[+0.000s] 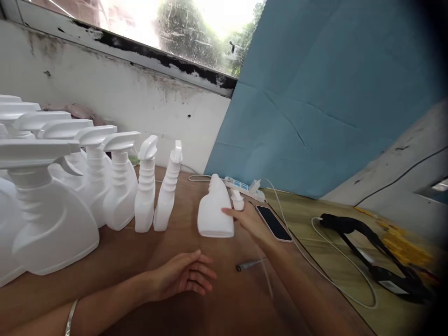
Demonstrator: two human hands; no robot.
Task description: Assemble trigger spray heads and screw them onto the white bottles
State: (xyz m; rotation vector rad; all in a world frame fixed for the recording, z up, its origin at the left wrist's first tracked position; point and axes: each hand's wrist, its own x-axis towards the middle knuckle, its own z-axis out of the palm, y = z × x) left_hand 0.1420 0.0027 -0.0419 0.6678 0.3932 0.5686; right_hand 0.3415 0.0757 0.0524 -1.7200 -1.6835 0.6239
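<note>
A white spray bottle body (214,212) without a spray head is at the middle of the table, its neck pointing away and its base edge towards me. My right hand (247,218) grips its right side, thumb across the front; the other fingers are largely hidden. Just beyond that hand is a small white plastic piece (238,200), perhaps a spray head. My left hand (191,275) hovers nearer to me, palm turned inward, fingers apart and loosely curled, holding nothing. A thin screwdriver-like tool (250,264) with a dark handle lies between my forearms.
Several white bottles with spray heads (121,186) stand crowded at the left. A phone (273,223) lies right of my right hand, near a power strip (245,188) with a white cable. A black strapped device (371,252) rests farther right. Wall and window rise behind.
</note>
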